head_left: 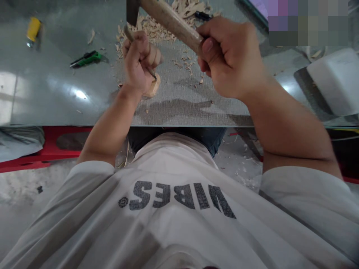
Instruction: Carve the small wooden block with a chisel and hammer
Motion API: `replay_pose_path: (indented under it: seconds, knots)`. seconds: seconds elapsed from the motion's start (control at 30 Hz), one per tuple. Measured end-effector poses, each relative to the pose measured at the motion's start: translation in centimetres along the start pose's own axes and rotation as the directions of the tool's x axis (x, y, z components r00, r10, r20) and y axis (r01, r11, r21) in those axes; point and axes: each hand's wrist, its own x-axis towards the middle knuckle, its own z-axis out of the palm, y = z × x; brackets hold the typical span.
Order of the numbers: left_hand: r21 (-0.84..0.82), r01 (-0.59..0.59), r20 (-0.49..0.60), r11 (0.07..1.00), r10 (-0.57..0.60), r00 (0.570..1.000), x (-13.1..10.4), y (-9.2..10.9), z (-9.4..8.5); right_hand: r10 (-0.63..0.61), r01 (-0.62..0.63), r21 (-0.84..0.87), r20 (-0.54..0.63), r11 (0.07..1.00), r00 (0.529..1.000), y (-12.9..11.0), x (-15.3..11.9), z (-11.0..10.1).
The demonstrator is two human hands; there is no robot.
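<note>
Two hands in view, both closed. Left hand point(141, 56): gripping one chisel point(152, 72), its middle hidden by the fingers; tip on one wood piece point(153, 89) at the hand's 5 o'clock, on the surface point(179, 108), partly covered by the hand. Right hand point(231, 56): gripping one hammer point(171, 22) by the handle end; head at its 10 o'clock, cut off by the top edge; contact with the chisel cannot be judged. Shavings point(161, 33) at the left hand's 1 o'clock, too many to count, also cut off. One green cutter point(86, 59) at its 9; one yellow tool point(33, 30) farther out, type unclear. One white block point(338, 80) between the right hand's 3 and 4.
</note>
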Motion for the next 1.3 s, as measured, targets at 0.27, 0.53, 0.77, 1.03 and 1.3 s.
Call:
replay_pose_path:
  seconds: [0.27,0.53,0.77,1.03,1.3]
  knots:
    - [0.044,-0.007,-0.072,0.999,0.010,0.997,-1.0,0.0,1.0,-0.022,0.022,0.020,-0.001,1.000,1.000,-0.1,-0.4,0.0]
    - [0.113,-0.126,0.028,0.986,0.124,0.992,-1.3,-1.2,0.7,0.066,-0.052,-0.131,0.103,0.990,0.992,-1.0,0.6,-0.8]
    - [0.283,-0.236,0.091,0.930,0.219,0.971,-0.4,-3.4,-0.2,0.033,-0.032,-0.111,0.009,0.993,0.999,-2.9,1.8,-2.0]
    - [0.321,-0.301,0.152,0.898,0.265,0.952,1.8,-6.3,-1.8,0.071,-0.052,-0.298,0.054,0.953,0.996,-4.3,2.3,-3.6]
    - [0.291,-0.203,0.148,0.935,0.166,0.975,1.6,-6.2,-2.0,0.059,-0.025,-0.343,0.087,0.939,0.994,-5.3,1.9,-4.4]
